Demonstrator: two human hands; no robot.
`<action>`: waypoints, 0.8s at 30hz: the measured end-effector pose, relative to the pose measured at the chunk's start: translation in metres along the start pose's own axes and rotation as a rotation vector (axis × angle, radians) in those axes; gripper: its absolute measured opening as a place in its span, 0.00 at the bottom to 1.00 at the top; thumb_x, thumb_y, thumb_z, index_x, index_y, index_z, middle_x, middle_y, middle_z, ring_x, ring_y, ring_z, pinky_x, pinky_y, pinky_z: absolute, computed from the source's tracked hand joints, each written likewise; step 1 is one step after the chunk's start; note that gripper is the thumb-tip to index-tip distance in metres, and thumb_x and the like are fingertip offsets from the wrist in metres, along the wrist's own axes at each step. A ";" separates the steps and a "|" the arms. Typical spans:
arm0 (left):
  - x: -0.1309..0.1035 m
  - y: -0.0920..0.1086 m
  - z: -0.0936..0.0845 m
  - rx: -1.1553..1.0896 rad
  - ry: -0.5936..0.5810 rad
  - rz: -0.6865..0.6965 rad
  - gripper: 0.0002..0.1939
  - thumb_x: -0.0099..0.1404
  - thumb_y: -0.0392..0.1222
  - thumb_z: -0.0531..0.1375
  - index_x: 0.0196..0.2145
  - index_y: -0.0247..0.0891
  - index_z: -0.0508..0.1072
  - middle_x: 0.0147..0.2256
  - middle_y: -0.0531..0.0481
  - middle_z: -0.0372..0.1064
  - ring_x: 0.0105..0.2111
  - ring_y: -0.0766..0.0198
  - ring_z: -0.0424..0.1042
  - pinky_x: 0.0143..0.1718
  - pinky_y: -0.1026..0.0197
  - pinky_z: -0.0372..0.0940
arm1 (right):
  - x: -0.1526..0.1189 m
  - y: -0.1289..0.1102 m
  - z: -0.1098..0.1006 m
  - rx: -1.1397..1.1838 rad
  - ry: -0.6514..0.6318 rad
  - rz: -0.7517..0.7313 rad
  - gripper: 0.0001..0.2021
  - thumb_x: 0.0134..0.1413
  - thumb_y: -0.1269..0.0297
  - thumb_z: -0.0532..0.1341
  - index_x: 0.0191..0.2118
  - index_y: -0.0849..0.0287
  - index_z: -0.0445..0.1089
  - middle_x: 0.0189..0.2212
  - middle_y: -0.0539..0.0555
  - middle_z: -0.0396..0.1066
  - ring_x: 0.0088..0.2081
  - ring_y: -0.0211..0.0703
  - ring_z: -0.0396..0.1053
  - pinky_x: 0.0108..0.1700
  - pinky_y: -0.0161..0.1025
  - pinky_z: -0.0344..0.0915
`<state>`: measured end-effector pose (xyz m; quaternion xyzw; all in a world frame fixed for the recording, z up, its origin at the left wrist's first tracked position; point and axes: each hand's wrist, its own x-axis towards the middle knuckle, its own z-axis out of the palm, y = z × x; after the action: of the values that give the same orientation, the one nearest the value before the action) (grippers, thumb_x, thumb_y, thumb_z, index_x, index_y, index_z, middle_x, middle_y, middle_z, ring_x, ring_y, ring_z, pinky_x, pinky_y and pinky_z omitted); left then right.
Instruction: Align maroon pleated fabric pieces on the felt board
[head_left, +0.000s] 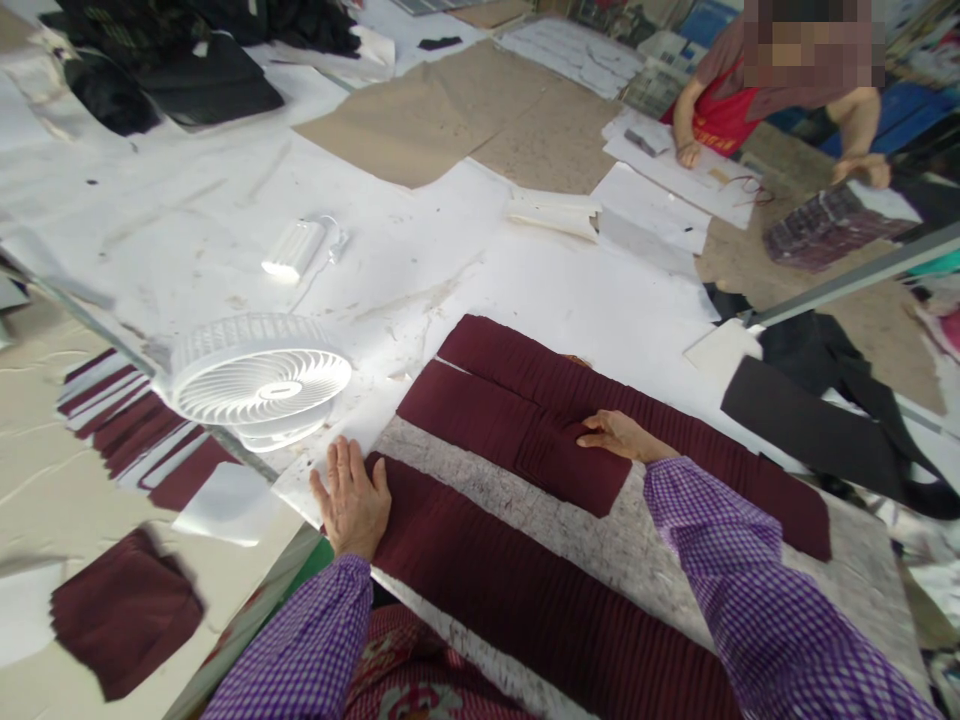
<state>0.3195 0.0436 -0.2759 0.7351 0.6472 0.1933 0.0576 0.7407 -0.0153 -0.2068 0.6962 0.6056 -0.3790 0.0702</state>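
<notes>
- Closest to me: a long row of overlapping dark maroon cloth pieces (525, 560), running slantwise along the near edge of a grey, streaky flat board (570, 535).
- Left hand (351, 497) is lying palm-down at that row's left end, fingers slightly spread, thumb right up against the cloth.
- Off to the left, lower down, there's a loose maroon fabric stack (124, 610) on a cream-coloured surface (37, 420).
- Right hand (619, 437) is on a second, shorter maroon row (465, 415) mid-board. Thumb and fingertips are close together on the top piece; can't tell if they're actually pinching a layer.
- Just past that, a third long maroon row (525, 365), partly behind the right hand.
- Round white plastic fan (264, 385) sits beyond the left hand, with a small white box-shaped gadget (295, 250) behind it.
- Way across the table: a co-worker in a red apron (724, 125), one hand on a dark patterned bundle (836, 225).
</notes>
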 end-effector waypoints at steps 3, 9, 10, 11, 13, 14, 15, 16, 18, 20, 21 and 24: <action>0.000 0.000 0.000 -0.007 0.007 -0.002 0.28 0.69 0.46 0.48 0.63 0.31 0.54 0.63 0.34 0.52 0.65 0.49 0.48 0.64 0.39 0.39 | 0.002 0.001 -0.001 -0.018 -0.025 -0.007 0.18 0.58 0.50 0.57 0.32 0.61 0.71 0.28 0.50 0.72 0.31 0.41 0.69 0.38 0.41 0.64; 0.000 0.001 0.000 -0.014 0.009 -0.001 0.28 0.69 0.47 0.48 0.63 0.32 0.54 0.63 0.34 0.52 0.65 0.49 0.48 0.63 0.38 0.39 | 0.007 0.005 0.004 -0.125 -0.010 -0.010 0.15 0.59 0.53 0.57 0.33 0.61 0.71 0.30 0.50 0.71 0.34 0.40 0.69 0.40 0.42 0.65; 0.000 0.001 0.000 -0.013 0.008 -0.001 0.28 0.69 0.47 0.48 0.63 0.32 0.54 0.63 0.34 0.52 0.65 0.50 0.48 0.63 0.38 0.39 | 0.007 0.004 0.005 -0.154 0.006 -0.005 0.14 0.59 0.53 0.58 0.35 0.60 0.71 0.31 0.51 0.71 0.34 0.41 0.69 0.40 0.42 0.65; 0.000 0.001 0.000 -0.013 0.007 0.000 0.28 0.69 0.47 0.48 0.63 0.32 0.54 0.63 0.34 0.52 0.65 0.50 0.48 0.63 0.38 0.39 | 0.006 0.003 0.007 -0.185 0.027 0.002 0.14 0.59 0.54 0.58 0.36 0.60 0.70 0.32 0.51 0.71 0.35 0.41 0.69 0.41 0.43 0.65; 0.000 0.001 0.000 -0.011 0.006 0.000 0.28 0.69 0.47 0.48 0.63 0.32 0.54 0.63 0.34 0.52 0.65 0.50 0.48 0.63 0.38 0.39 | 0.004 -0.001 0.010 -0.242 0.085 0.015 0.13 0.58 0.56 0.60 0.41 0.60 0.69 0.34 0.53 0.71 0.37 0.43 0.69 0.43 0.45 0.64; 0.000 0.001 0.000 -0.010 0.005 0.000 0.28 0.69 0.47 0.48 0.63 0.32 0.54 0.63 0.34 0.52 0.65 0.50 0.48 0.63 0.38 0.39 | 0.002 -0.004 0.011 -0.266 0.120 0.016 0.13 0.57 0.58 0.61 0.43 0.61 0.68 0.36 0.54 0.70 0.38 0.45 0.68 0.43 0.45 0.64; 0.000 0.001 0.000 -0.009 0.004 0.000 0.28 0.69 0.47 0.48 0.62 0.32 0.54 0.63 0.34 0.52 0.65 0.50 0.48 0.64 0.39 0.39 | 0.001 -0.008 0.011 -0.286 0.157 0.011 0.15 0.55 0.59 0.62 0.46 0.61 0.67 0.38 0.56 0.69 0.40 0.47 0.68 0.44 0.46 0.63; 0.000 0.000 0.000 -0.007 0.003 0.000 0.28 0.69 0.47 0.48 0.62 0.31 0.54 0.63 0.34 0.52 0.65 0.50 0.48 0.64 0.39 0.39 | -0.001 -0.012 0.011 -0.301 0.189 0.000 0.17 0.54 0.61 0.63 0.49 0.60 0.65 0.41 0.57 0.67 0.42 0.49 0.67 0.45 0.46 0.62; 0.000 0.000 0.001 -0.003 0.001 0.001 0.28 0.69 0.46 0.48 0.62 0.31 0.55 0.63 0.33 0.52 0.65 0.50 0.47 0.64 0.39 0.39 | -0.002 -0.018 0.009 -0.317 0.224 -0.046 0.22 0.52 0.63 0.64 0.53 0.56 0.62 0.44 0.58 0.65 0.44 0.50 0.66 0.46 0.44 0.62; 0.000 0.000 0.001 0.002 0.000 0.002 0.28 0.69 0.46 0.49 0.62 0.30 0.55 0.63 0.33 0.52 0.65 0.50 0.47 0.64 0.39 0.38 | -0.001 -0.023 0.005 -0.321 0.215 -0.102 0.25 0.53 0.63 0.64 0.56 0.52 0.60 0.45 0.56 0.63 0.42 0.47 0.67 0.44 0.41 0.63; 0.000 0.000 0.001 0.004 0.001 0.003 0.28 0.69 0.46 0.49 0.62 0.30 0.55 0.63 0.33 0.52 0.65 0.50 0.47 0.64 0.39 0.38 | 0.000 -0.024 0.003 -0.322 0.203 -0.128 0.25 0.53 0.62 0.64 0.56 0.51 0.59 0.44 0.55 0.62 0.41 0.46 0.67 0.43 0.40 0.63; 0.000 0.001 0.000 0.012 0.003 0.003 0.28 0.69 0.46 0.49 0.62 0.30 0.55 0.63 0.33 0.52 0.65 0.50 0.47 0.64 0.40 0.38 | 0.007 -0.028 -0.001 -0.334 0.174 -0.168 0.25 0.54 0.63 0.64 0.56 0.50 0.60 0.44 0.55 0.62 0.39 0.45 0.67 0.40 0.38 0.63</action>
<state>0.3202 0.0434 -0.2760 0.7363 0.6473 0.1904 0.0520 0.7161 -0.0016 -0.2001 0.6522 0.7196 -0.2162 0.1000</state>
